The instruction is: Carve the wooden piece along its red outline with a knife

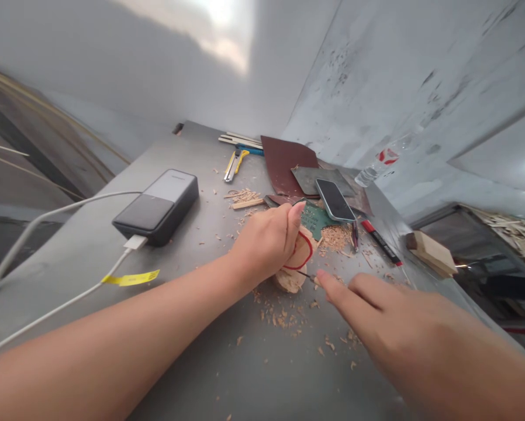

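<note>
A pale piece of wood (291, 280) with a curved red line drawn on it lies on the grey table. My left hand (266, 237) is closed around its far left side, with the thumb pointing up, and hides much of it. In my right hand (376, 313) a carving tool (308, 275) is gripped, its thin dark blade meeting the wood near the red line. Most of the tool's handle is hidden in my fingers. Wood shavings (284, 318) lie scattered around the piece.
A power bank (157, 204) with a white cable stands left. Behind lie a yellow utility knife (236, 164), brown sandpaper (286, 164), and a phone (335, 200). A red-and-black marker (382, 242), a wood block (431, 253) and a plastic bottle (376, 168) are at the right.
</note>
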`<state>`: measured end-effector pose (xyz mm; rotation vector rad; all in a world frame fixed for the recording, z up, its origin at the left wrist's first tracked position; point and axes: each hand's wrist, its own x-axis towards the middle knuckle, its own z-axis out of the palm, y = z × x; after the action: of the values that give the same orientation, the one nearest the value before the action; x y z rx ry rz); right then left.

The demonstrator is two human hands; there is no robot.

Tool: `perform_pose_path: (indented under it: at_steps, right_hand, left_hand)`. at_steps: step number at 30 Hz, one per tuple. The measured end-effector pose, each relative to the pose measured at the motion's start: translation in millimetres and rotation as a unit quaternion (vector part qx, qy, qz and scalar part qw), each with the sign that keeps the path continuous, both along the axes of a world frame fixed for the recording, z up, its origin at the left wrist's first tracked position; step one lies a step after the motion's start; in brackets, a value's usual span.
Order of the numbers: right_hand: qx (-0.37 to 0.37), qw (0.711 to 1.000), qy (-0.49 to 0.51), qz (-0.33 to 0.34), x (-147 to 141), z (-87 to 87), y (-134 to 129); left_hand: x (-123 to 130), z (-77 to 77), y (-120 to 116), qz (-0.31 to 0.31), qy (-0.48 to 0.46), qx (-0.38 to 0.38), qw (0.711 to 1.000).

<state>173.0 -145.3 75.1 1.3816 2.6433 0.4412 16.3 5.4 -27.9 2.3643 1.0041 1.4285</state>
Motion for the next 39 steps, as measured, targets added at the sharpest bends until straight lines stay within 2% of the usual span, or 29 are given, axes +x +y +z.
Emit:
perform_pose_path:
  at_steps: [7, 14, 16, 18, 20, 23, 29, 30, 32, 34, 35, 36, 37, 39]
  right_hand:
    - [0.021, 1.0, 0.003, -0.007, 2.0, -9.0, 5.7]
    - [0.097, 0.991, -0.065, 0.068, -7.8, -4.7, 8.0]
    - [0.079, 0.992, -0.07, 0.075, -9.8, -0.9, 9.3]
    - [0.027, 0.997, -0.052, 0.056, -10.4, 0.0, 11.3]
    - [-0.007, 1.0, -0.011, 0.01, -10.2, -2.5, 12.9]
    - [0.021, 0.999, 0.035, -0.03, -11.0, -7.1, 12.6]
    - [0.03, 0.994, -0.077, 0.074, -21.0, 4.0, 12.6]
    - [0.008, 0.996, -0.075, 0.056, -23.1, 6.9, 15.6]
    - [-0.071, 0.995, -0.057, -0.031, -27.5, 12.3, 24.3]
    - [-0.144, 0.98, -0.047, -0.13, -31.6, 16.7, 32.7]
    - [-0.164, 0.973, -0.05, -0.156, -33.1, 18.3, 35.3]
    - [-0.172, 0.972, -0.056, -0.151, -34.1, 19.4, 36.3]
    - [-0.164, 0.977, -0.067, -0.119, -34.3, 19.9, 35.5]
    - [-0.094, 0.991, -0.095, -0.007, -32.8, 19.0, 29.9]
  left_hand:
    - [0.9, 1.4, -2.0, 0.006, 0.005, -0.025, 1.0]
    - [3.6, 1.7, -3.8, 0.021, -0.004, -0.031, 0.999]
    - [3.7, 1.7, -4.3, 0.023, -0.005, -0.027, 0.999]
    - [3.3, 2.0, -5.1, 0.021, -0.007, -0.023, 0.999]
    - [2.8, 2.4, -5.8, 0.018, -0.01, -0.025, 0.999]
    - [2.7, 2.9, -6.6, 0.022, -0.008, -0.034, 0.999]
    - [3.6, 4.2, -7.1, 0.034, 0.017, -0.036, 0.999]
    - [3.6, 4.5, -7.2, 0.034, 0.019, -0.036, 0.999]
    - [3.5, 4.7, -7.3, 0.033, 0.019, -0.034, 0.999]
    - [3.5, 4.6, -7.3, 0.03, 0.016, -0.025, 0.999]
    - [3.5, 4.4, -7.2, 0.03, 0.014, -0.021, 0.999]
    - [3.7, 4.1, -7.1, 0.031, 0.013, -0.017, 0.999]
    - [3.9, 3.8, -7.0, 0.033, 0.015, -0.016, 0.999]
    - [4.3, 3.3, -6.7, 0.037, 0.022, -0.019, 0.999]
